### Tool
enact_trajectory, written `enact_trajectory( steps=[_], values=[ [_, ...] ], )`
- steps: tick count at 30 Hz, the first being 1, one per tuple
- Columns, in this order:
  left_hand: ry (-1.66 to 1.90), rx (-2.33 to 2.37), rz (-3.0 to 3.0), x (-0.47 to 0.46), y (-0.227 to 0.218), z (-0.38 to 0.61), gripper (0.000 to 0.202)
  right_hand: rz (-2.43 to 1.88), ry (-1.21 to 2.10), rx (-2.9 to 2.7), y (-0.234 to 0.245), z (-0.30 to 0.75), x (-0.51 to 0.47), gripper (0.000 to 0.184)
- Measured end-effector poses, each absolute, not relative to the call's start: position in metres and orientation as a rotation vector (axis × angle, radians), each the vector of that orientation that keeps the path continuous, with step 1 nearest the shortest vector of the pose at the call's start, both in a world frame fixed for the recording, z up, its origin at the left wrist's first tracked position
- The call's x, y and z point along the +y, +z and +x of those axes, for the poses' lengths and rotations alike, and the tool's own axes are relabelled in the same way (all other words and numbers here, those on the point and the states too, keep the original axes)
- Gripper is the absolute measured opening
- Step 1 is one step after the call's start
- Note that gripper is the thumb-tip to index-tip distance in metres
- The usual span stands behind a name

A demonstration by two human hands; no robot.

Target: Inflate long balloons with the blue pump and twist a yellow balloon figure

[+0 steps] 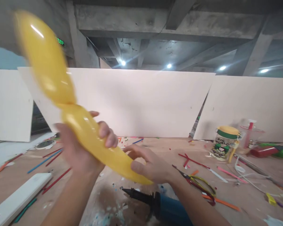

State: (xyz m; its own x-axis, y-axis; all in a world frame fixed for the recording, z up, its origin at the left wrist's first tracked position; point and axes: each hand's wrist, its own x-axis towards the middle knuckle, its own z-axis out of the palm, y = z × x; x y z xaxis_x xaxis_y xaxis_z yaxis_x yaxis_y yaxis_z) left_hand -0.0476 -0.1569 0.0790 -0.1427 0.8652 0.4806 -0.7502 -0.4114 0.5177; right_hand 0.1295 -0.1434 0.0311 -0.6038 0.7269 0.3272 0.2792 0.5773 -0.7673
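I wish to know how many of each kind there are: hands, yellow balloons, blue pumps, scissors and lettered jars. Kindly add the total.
Hands: 2, left hand and right hand
Yellow balloon: 1, held by both
Blue pump: 1
Scissors: 1 pair
Lettered jar: 1
Total: 6
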Motion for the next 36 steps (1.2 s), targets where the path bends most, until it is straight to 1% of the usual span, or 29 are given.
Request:
enact_trajectory(
  steps=[2,5,8,13,18,23,29,31,36],
  values=[
    [1.738,0.151,0.868,-0.132,0.065,-0.031,0.047,-0.909,0.852,-2.190,0.028,0.126,-0.142,0.035],
    [1.631,0.207,0.787,-0.108,0.050,-0.017,0.036,-1.133,0.607,-2.157,0.022,0.122,-0.137,0.029],
    [1.650,0.246,0.728,-0.102,0.045,-0.016,0.037,-1.273,0.440,-2.164,0.017,0.123,-0.130,0.033],
    [1.643,0.271,0.630,-0.098,0.041,-0.019,0.039,-1.359,0.246,-2.217,0.012,0.119,-0.128,0.043],
    [1.615,0.225,0.589,-0.095,0.036,-0.015,0.037,-1.328,0.017,-2.297,0.012,0.119,-0.130,0.039],
    [1.608,0.217,0.587,-0.097,0.035,-0.011,0.032,-1.279,-0.098,-2.354,0.014,0.124,-0.129,0.036],
    [1.586,0.208,0.580,-0.098,0.033,-0.008,0.029,-1.251,-0.133,-2.398,0.014,0.125,-0.126,0.020],
    [1.582,0.207,0.573,-0.097,0.032,-0.008,0.029,-1.251,-0.124,-2.404,0.013,0.126,-0.126,0.022],
    [1.609,0.198,0.553,-0.096,0.032,-0.009,0.031,-1.292,-0.139,-2.365,0.012,0.129,-0.124,0.038]
  ],
)
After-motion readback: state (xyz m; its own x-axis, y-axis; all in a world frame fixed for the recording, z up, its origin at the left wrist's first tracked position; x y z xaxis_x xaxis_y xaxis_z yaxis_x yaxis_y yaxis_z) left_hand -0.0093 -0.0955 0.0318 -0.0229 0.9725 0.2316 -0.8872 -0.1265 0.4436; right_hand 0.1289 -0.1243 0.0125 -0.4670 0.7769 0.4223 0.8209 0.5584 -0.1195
